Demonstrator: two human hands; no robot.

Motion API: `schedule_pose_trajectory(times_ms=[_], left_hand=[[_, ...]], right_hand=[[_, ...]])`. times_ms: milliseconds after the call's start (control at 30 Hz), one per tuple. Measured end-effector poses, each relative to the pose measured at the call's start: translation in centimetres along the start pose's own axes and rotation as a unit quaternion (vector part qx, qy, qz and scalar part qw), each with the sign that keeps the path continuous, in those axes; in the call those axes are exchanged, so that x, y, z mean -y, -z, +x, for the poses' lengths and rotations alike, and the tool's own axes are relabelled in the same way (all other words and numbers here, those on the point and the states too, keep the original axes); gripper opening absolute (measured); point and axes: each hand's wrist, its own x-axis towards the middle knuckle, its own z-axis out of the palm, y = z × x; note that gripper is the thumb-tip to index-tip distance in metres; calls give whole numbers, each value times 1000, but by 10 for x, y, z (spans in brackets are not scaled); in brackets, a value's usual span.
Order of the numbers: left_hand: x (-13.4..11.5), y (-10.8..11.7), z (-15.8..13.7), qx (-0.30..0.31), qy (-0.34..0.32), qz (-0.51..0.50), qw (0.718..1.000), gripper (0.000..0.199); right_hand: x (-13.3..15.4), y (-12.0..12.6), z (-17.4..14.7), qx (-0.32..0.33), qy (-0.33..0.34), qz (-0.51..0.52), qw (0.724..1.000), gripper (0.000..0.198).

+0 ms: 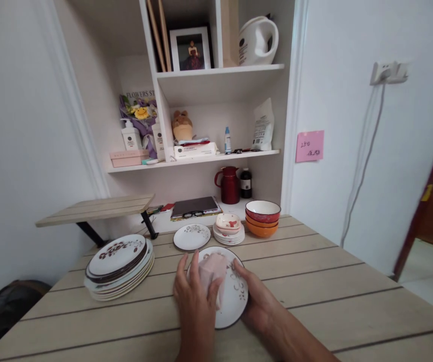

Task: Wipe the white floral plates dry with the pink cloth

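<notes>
White plate (pixel 233 304) between both hands (pixel 195 291), pink cloth (pixel 212 271) under the left.

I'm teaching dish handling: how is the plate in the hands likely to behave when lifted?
The plate looks ceramic, so it is probably stiff and could chip. Its smooth surface may slip where the right hand grips the rim. Being broad and shallow, it seems unlikely to roll laid flat.

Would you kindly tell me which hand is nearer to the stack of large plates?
Left. The left hand, on a pink cloth, is right of the stack of large plates; the right hand is farther right, holding a plate.
</notes>
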Motion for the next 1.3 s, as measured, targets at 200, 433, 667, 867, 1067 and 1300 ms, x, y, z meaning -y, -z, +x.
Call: schedule_pose_trajectory(times_ms=[200,433,667,867,1067,1300], left_hand=[[8,7,4,-42,-154,46,986,31],[11,-1,0,120,-167,94,974,53],[-9,8,-2,141,-219,-3,966,62],[-4,12,8,25,-207,56,976,41],[14,13,15,-28,-152,99,983,32],[10,-12,-1,-26,-247,77,966,30]], right_hand=[[14,-9,-7,-46,10,-14,999,56],[22,-7,-8,-64,68,-70,993,55],[9,-4,-10,-5,16,-105,994,63],[-4,-11,-15,74,3,-63,995,60],[-1,-13,-14,33,0,-48,998,61],[27,-1,-5,13,87,18,996,62]])
